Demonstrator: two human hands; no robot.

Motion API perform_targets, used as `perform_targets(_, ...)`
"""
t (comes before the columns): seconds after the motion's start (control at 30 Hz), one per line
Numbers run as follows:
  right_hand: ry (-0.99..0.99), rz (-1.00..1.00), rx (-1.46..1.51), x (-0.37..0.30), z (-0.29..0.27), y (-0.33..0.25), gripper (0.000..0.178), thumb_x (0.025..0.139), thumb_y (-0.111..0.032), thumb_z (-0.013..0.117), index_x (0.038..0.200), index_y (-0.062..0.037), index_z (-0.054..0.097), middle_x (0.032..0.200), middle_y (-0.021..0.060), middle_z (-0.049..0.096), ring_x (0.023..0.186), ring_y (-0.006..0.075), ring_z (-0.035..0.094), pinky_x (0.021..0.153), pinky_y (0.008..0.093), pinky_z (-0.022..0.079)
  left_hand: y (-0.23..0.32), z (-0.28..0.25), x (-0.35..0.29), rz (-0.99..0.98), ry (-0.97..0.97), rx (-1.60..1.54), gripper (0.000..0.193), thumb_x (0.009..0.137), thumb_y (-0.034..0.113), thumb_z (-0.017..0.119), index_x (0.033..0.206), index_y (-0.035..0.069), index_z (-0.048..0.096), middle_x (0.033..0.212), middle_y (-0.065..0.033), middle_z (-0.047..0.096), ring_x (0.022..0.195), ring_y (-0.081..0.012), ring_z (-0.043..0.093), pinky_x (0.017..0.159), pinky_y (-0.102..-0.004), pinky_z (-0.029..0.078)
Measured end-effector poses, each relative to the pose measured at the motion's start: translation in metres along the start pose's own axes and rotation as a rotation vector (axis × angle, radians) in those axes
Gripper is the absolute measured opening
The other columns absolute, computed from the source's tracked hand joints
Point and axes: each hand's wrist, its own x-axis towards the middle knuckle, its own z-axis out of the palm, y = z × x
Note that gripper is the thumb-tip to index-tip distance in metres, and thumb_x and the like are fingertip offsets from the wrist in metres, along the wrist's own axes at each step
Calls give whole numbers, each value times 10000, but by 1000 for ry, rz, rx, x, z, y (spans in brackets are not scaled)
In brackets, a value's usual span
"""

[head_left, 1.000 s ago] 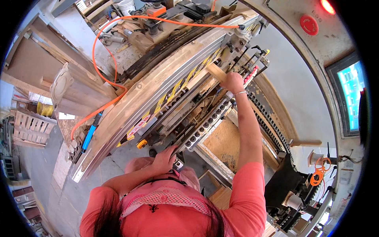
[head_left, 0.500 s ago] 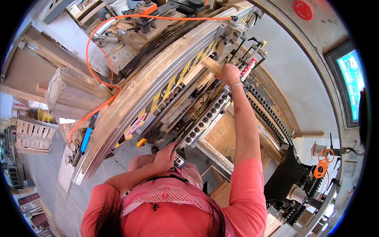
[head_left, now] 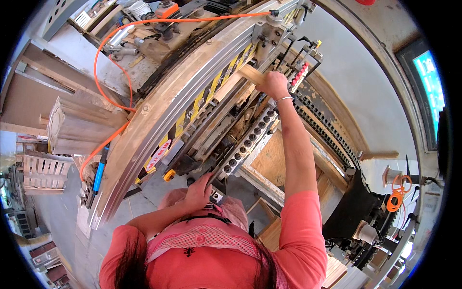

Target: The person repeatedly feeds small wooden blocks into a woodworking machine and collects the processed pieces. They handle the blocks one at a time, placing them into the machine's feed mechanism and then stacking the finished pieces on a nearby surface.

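My right hand [head_left: 274, 85] reaches far forward over the machine, closed on the near end of a light wooden piece [head_left: 251, 74]. The other end of this piece meets a pale wooden strip [head_left: 228, 86] lying along the striped guard; I cannot tell whether they are joined. Close to my body, my left hand [head_left: 198, 193] rests at the near end of the machine's metal rail [head_left: 217, 176], fingers stretched out along it. Between the hands runs a row of black round fittings [head_left: 244, 147] on a light bar.
A curved metal beam [head_left: 166, 91] with a yellow-black striped band spans the left side. An orange hose [head_left: 96, 72] loops over it. A lit screen [head_left: 428, 91] stands at the right. Black toothed chains [head_left: 332, 125] lie right of my forearm. A yellow knob [head_left: 169, 175] juts out near my left hand.
The whole view has shifted slightly, with the far machine parts now a little further left and up. My right hand keeps hold of the wooden piece; my left hand stays at the rail.
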Motion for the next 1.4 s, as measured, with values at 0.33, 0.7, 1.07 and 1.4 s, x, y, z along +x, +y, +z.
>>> perform_targets(0.33,-42,7,-18,1,-5,1,439,611,-444,724,792,-45,699,798,145,667,767,284,658,702,369,539,3,-2,3,21,-8,16,424,831,88,511,1235,7,413,1147,-240,526,1024,-425,521,854,-452,443)
perform_targets(0.7,50,-26,17,5,7,4,413,609,-421,684,725,-25,687,743,165,648,724,319,646,680,392,532,11,-7,2,-40,-38,-14,415,850,90,498,1246,8,408,1162,-247,522,1041,-417,521,870,-447,444)
perform_targets(1.07,53,-28,40,1,-1,-2,439,590,-427,707,691,0,674,720,187,643,713,333,638,669,403,525,11,-5,1,12,21,16,404,850,84,505,1241,41,415,1115,-224,541,1014,-403,538,849,-435,456)
perform_targets(1.4,50,-32,27,3,7,-3,437,600,-433,713,716,-14,673,747,179,645,746,332,638,691,404,523,-6,2,-6,32,28,32,420,843,97,505,1244,18,406,1118,-238,543,986,-416,544,821,-455,459)
